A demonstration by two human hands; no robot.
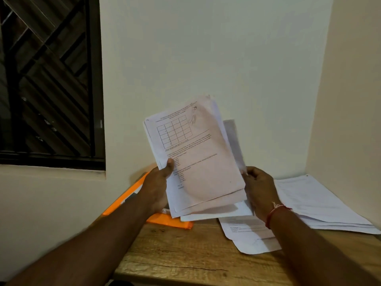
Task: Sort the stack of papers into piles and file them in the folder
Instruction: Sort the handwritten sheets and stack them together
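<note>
A stack of printed papers [198,157] is held up above the wooden table [185,254], tilted, its top sheet showing a grid and text. My left hand [158,186] grips the stack's left edge with the thumb on the front. My right hand [259,190] pinches a blurred sheet [233,141] at the stack's right edge, behind the top sheets. An orange folder [169,221] lies on the table under my left hand, partly hidden. One pile of papers [321,203] lies at the right, another smaller pile [247,234] nearer the middle.
The table stands in a corner, with walls behind and to the right. A dark barred window [49,79] is at the left. The table's left edge runs just beside the folder.
</note>
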